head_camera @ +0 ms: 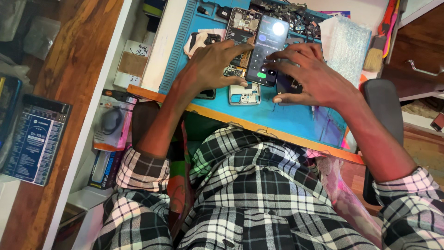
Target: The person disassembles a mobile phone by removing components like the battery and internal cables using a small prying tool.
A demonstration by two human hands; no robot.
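A smartphone (268, 48) with a lit screen stands tilted over the blue work mat (296, 115). My left hand (215, 65) grips its left edge, fingers wrapped round the side. My right hand (310, 76) is at the phone's right edge, with fingertips touching the lower part of the screen. Under and behind the phone lie opened phone frames: one with bare circuitry (243, 23) and a pale one (245, 95) at the mat's near side.
Loose small parts (300, 16) are heaped at the back of the mat. Bubble wrap (347, 41) and a brush (375, 53) lie at the right. A cloth (199, 39) sits left of the phones. Packaged items (111, 125) and a dark box (34, 139) are at the left.
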